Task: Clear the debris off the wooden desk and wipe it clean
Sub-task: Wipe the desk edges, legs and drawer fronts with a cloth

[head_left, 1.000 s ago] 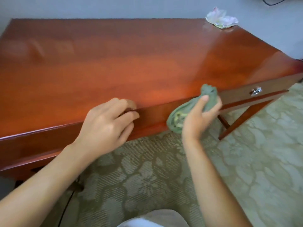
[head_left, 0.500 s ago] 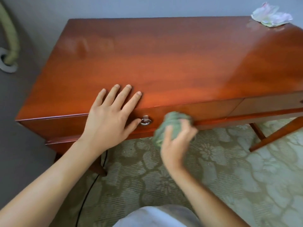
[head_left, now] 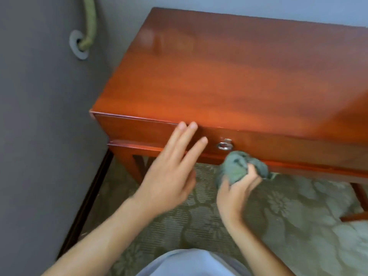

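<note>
Bunched in the right hand (head_left: 236,193), a green cloth (head_left: 239,166) sits just below the front edge of the wooden desk (head_left: 229,76), with the fingers curled round its lower part and the thumb pressed into the wad. That cloth lies against the lower rail of the desk front, just below and right of the metal ring pull (head_left: 224,146) on the drawer face. Left of the ring pull, the left hand (head_left: 169,176) is spread flat and holds nothing, its fingers straight and close together, their tips (head_left: 193,125) reaching the top edge of the drawer front; whether they touch the wood cannot be told through the blur. Under the desk lies a patterned carpet (head_left: 288,216). Left of the desk, on the grey wall, a green hose (head_left: 90,22) runs into a round wall fitting (head_left: 76,46).
</note>
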A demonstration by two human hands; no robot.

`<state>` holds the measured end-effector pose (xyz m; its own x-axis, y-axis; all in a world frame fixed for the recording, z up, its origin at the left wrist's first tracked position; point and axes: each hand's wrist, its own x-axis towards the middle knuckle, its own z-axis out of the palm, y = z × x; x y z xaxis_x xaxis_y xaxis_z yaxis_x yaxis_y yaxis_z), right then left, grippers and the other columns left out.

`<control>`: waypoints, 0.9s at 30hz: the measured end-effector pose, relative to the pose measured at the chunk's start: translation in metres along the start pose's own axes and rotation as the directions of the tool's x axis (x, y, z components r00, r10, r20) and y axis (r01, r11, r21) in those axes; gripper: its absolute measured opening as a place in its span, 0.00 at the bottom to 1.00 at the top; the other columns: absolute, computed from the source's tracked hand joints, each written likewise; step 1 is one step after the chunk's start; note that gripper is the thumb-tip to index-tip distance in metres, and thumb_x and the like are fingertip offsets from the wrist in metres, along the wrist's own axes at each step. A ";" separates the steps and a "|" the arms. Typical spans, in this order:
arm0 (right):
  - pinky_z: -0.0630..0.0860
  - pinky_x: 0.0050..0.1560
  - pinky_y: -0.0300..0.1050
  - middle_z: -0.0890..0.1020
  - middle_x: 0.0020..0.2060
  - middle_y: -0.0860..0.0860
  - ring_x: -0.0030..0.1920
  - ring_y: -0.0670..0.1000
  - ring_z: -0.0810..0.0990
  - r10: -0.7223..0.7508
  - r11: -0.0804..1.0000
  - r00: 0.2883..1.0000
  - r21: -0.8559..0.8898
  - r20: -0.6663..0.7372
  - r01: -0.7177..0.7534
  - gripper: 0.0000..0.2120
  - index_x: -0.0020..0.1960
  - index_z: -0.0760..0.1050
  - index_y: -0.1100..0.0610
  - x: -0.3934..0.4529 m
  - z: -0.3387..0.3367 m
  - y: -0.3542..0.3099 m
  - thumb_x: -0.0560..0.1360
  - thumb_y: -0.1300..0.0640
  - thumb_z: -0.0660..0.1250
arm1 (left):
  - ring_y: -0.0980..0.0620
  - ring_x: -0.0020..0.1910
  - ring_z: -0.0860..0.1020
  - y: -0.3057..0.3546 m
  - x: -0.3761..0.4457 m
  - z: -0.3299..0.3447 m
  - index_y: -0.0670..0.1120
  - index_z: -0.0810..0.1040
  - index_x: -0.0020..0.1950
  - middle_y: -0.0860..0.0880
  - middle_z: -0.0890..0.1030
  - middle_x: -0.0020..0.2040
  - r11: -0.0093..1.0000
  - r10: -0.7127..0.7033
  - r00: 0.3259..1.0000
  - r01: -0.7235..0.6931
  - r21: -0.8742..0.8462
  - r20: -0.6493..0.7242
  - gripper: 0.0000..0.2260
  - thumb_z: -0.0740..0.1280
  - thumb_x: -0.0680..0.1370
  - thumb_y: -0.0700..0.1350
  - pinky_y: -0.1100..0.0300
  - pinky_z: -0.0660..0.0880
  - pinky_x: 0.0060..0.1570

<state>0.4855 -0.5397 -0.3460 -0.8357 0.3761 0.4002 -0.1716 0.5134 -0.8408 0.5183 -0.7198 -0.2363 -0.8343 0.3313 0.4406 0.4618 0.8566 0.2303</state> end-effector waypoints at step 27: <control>0.65 0.72 0.58 0.73 0.73 0.52 0.74 0.57 0.68 -0.439 0.557 0.380 -0.085 0.814 0.826 0.31 0.75 0.69 0.54 0.071 0.143 -0.256 0.85 0.34 0.48 | 0.61 0.79 0.53 -0.126 -0.082 0.058 0.63 0.47 0.83 0.55 0.49 0.82 0.324 -0.894 0.442 0.520 -0.790 -0.075 0.38 0.69 0.81 0.58 0.54 0.58 0.76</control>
<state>0.3960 -0.7551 -0.1543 -0.6670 -0.7105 0.2245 -0.7416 0.6623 -0.1072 0.5108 -0.8321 -0.3514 -0.7590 -0.6487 0.0545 -0.0462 0.1372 0.9895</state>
